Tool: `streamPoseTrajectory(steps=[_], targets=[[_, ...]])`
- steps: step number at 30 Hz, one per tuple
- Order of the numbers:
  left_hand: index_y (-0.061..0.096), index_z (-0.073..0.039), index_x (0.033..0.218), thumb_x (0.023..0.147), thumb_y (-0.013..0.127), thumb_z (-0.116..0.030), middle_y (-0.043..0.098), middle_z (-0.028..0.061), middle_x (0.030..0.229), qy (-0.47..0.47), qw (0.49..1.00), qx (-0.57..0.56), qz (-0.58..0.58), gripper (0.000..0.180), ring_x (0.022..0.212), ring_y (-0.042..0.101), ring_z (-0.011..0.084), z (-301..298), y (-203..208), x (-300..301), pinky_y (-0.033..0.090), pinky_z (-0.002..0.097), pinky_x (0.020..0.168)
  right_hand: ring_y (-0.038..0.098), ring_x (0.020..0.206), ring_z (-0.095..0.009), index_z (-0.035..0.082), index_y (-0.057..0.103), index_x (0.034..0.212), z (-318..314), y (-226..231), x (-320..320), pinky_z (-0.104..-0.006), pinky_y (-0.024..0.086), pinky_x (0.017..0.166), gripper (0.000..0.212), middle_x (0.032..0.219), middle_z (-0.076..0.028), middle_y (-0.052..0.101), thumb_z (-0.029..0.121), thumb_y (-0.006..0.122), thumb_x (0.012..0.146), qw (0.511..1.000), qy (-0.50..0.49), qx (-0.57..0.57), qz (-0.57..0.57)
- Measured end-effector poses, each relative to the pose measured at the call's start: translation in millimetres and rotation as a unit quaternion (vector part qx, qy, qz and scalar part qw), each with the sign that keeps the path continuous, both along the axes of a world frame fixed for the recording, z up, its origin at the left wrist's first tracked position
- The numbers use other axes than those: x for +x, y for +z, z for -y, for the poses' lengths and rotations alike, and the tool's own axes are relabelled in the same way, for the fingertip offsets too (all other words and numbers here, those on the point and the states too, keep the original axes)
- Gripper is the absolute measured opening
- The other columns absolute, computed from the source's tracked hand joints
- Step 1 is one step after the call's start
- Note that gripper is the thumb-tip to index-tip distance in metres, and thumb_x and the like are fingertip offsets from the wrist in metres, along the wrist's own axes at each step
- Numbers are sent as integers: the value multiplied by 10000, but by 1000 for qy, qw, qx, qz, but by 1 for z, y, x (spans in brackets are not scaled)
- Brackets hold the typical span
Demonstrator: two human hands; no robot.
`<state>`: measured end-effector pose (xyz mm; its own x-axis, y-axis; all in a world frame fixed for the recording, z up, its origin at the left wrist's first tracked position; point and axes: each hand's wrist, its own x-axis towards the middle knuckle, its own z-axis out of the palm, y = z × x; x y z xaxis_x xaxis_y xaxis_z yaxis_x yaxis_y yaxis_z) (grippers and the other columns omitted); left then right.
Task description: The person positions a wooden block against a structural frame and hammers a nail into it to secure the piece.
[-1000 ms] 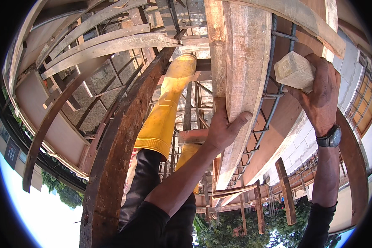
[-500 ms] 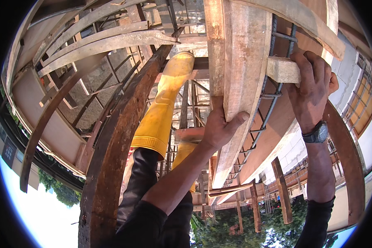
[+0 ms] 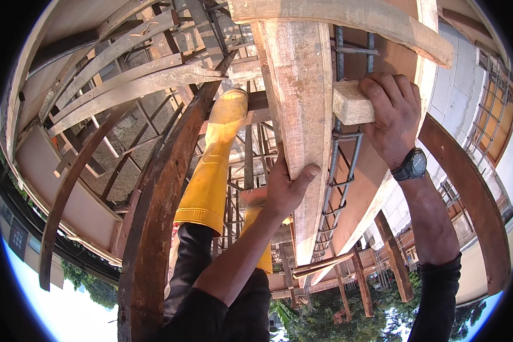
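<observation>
A long pale timber board runs away from me along the middle of the view. My left hand is closed over its left edge, thumb lying on top and fingers hidden behind. In my right hand is a short squared wood block, gripped from above at its right end. The block's left end meets or nearly meets the board's right side. Below it, a steel rebar cage sits in the gap between the board and a brown plywood panel.
A curved-looking plank crosses over the board at the far end. To the left stands a dark timber beam, with my yellow boots beside it on timbers. Gaps between timbers drop to lower levels. A grey block wall rises at right.
The view has shifted, so the board, block and both hands appear further left. The board looks slightly turned, while both hands keep their grips.
</observation>
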<state>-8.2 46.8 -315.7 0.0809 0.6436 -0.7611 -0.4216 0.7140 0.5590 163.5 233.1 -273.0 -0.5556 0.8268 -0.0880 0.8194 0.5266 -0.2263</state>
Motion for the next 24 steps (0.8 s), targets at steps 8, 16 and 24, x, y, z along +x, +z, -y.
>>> streamPoseTrajectory(steps=[8,16,24], targets=[[407,25,1442,972,725,-344,601,130,1320,2,1000,12,-20,677,1174,583,185,3,-3,0,473,332,1028,527,1152,-238,144,642,1200,-3,3,4,-453,406,939,478,1252,-20,583,155,750,735,999,15,-48,6],[249,-2,1569,1046,523,-517,408,134,1529,11,998,13,-66,784,1395,406,211,-33,-2,-20,310,386,1193,608,836,-259,78,674,982,-22,17,7,-391,448,807,244,877,-52,664,306,627,908,962,-161,33,-219],[123,-49,1625,1019,322,-714,212,130,1663,6,998,-47,-44,921,1515,261,275,-49,-1,-15,213,413,1254,559,892,-270,66,633,958,-12,-1,15,-394,422,821,193,913,-74,602,258,628,981,931,-206,55,-297]])
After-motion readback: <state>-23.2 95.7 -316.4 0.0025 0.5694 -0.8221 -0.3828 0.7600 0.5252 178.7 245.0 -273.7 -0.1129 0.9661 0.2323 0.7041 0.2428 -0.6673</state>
